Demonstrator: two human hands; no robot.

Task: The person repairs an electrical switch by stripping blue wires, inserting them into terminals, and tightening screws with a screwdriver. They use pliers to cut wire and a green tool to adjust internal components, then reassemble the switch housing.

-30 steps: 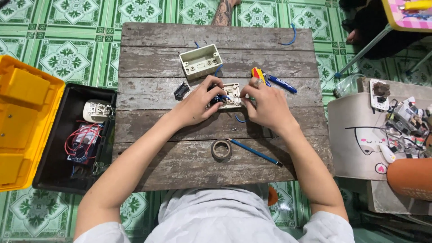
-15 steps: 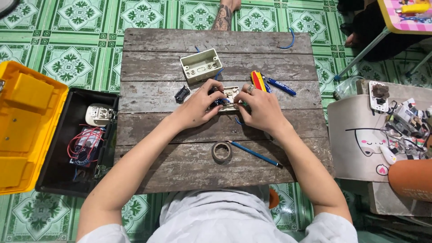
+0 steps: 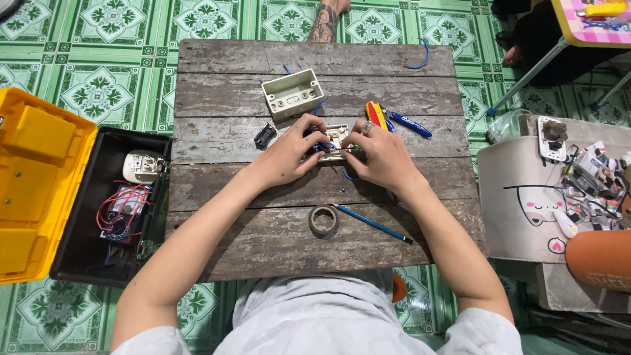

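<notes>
switch plate [image 3: 336, 135] | half hidden under both hands | wiring unclear

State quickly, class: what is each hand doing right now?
Left hand: closed, gripping the small white plastic switch plate with blue wires.
Right hand: closed, pinching the same plate.

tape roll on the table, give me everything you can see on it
The tape roll is a small ring, grey-brown with a dark hollow core, apparently a roll of insulating tape. It lies flat on the weathered wooden table, near the front edge, below both hands. Nothing holds it. The blue pencil-like tool lies just to its right, its near end close to the roll; contact cannot be told. How much tape is left is unclear, though the winding looks thin.
</notes>
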